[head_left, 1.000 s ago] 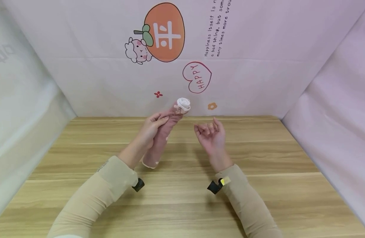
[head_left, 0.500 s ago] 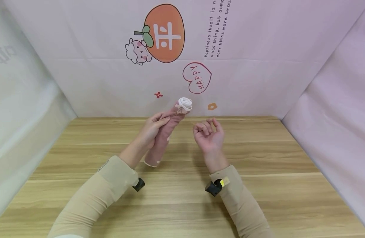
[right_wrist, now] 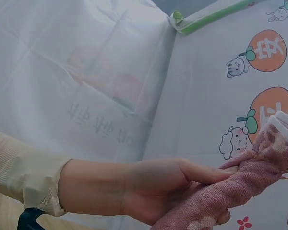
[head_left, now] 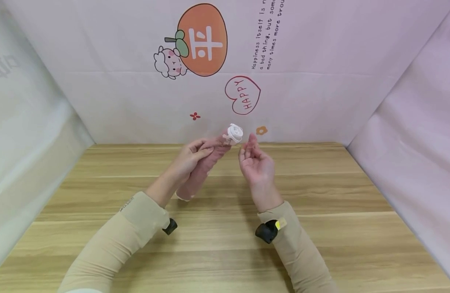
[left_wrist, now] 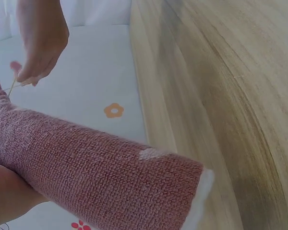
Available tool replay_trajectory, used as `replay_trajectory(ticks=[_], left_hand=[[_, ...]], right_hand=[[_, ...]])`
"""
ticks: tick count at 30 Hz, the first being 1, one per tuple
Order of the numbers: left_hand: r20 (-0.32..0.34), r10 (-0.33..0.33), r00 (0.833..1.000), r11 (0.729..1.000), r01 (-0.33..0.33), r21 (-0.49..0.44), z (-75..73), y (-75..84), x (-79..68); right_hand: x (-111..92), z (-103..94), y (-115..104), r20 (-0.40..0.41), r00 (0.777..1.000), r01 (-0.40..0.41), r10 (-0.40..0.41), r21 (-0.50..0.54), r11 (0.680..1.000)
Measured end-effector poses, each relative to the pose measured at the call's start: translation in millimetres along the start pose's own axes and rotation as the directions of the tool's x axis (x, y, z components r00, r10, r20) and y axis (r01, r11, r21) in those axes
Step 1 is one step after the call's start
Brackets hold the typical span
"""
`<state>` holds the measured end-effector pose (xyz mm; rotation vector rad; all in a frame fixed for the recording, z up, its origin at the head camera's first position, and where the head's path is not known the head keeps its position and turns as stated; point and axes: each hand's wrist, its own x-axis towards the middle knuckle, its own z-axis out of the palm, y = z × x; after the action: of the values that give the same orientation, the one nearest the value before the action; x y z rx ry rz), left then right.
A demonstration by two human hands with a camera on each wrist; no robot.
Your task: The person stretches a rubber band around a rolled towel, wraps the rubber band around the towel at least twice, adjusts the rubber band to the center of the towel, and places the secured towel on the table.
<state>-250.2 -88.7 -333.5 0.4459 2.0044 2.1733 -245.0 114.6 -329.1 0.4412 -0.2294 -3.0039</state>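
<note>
A rolled pink towel (head_left: 198, 174) is held slanted over the table, its white coiled end (head_left: 235, 133) up toward the right. My left hand (head_left: 185, 161) grips the roll around its middle, thumb along the top, as the right wrist view also shows. Near the coiled end, a thin yellowish rubber band (left_wrist: 12, 88) stretches from the towel to the fingers of my right hand (head_left: 257, 167). Those fingers are curled, holding the band just right of the roll. In the left wrist view the towel's lower end (left_wrist: 197, 194) shows a white edge.
The wood-grain table (head_left: 217, 252) meets a white printed cloth wall (head_left: 129, 101) right behind the hands. More white cloth hangs on the left (head_left: 23, 134) and right (head_left: 411, 134) sides. Black wrist cameras (head_left: 266, 232) sit at both cuffs.
The towel's coiled end has shifted right and slightly down, turning more toward the right hand. The right hand's fingers have changed pose, now reaching up nearer that end. The left hand keeps its grip.
</note>
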Motion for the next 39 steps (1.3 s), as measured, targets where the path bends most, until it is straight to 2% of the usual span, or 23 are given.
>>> replay_trajectory(ticks=[3, 5, 8, 12, 15, 21, 27, 32, 34, 35, 39], left_hand=[[0.028, -0.008, 1.0, 0.999, 0.006, 0.052, -0.9, -1.1, -0.3], [0.044, -0.013, 0.999, 0.997, 0.009, 0.076, -1.1, -1.1, -0.8], [0.072, -0.017, 0.997, 0.993, 0.008, 0.12, -1.0, -2.1, -0.9], [0.082, -0.014, 0.997, 0.988, 0.001, 0.155, -0.5, -4.0, -0.4], [0.062, -0.025, 0.998, 0.99, 0.016, 0.141, -1.8, -3.8, -0.1], [0.03, -0.062, 0.998, 0.994, 0.059, 0.087, -9.0, -5.6, 1.7], [0.016, -0.074, 0.997, 0.991, 0.072, 0.116, -15.7, -4.3, 2.4], [0.008, -0.094, 0.996, 0.991, 0.092, 0.1, -19.9, -1.9, 2.6], [0.007, -0.095, 0.995, 0.991, 0.094, 0.096, -20.5, -1.7, 2.9], [0.007, -0.095, 0.995, 0.991, 0.094, 0.097, -20.6, -1.7, 3.2], [0.006, -0.096, 0.995, 0.989, 0.095, 0.113, -20.0, -1.7, 3.4]], right_hand=[[2, 0.6, 2, -0.003, 1.0, 0.025, -0.025, -0.017, 1.0], [3, 0.1, 4, 0.008, 0.998, 0.055, -0.055, -0.064, 0.996], [7, -1.3, 7, 0.039, 0.992, 0.124, -0.119, -0.208, 0.97], [11, -5.2, 12, 0.11, 0.97, 0.241, -0.215, -0.419, 0.875], [12, -8.7, 14, 0.185, 0.953, 0.302, -0.24, -0.509, 0.806], [17, -12.7, 15, 0.338, 0.923, 0.366, -0.184, -0.622, 0.692], [18, -15.2, 15, 0.41, 0.904, 0.4, -0.125, -0.705, 0.586], [17, -18.6, 17, 0.487, 0.866, 0.479, -0.112, -0.746, 0.463], [16, -20.1, 17, 0.521, 0.847, 0.51, -0.103, -0.744, 0.432], [16, -20.6, 17, 0.534, 0.84, 0.521, -0.101, -0.739, 0.427], [16, -22.5, 15, 0.561, 0.826, 0.538, -0.064, -0.747, 0.391]])
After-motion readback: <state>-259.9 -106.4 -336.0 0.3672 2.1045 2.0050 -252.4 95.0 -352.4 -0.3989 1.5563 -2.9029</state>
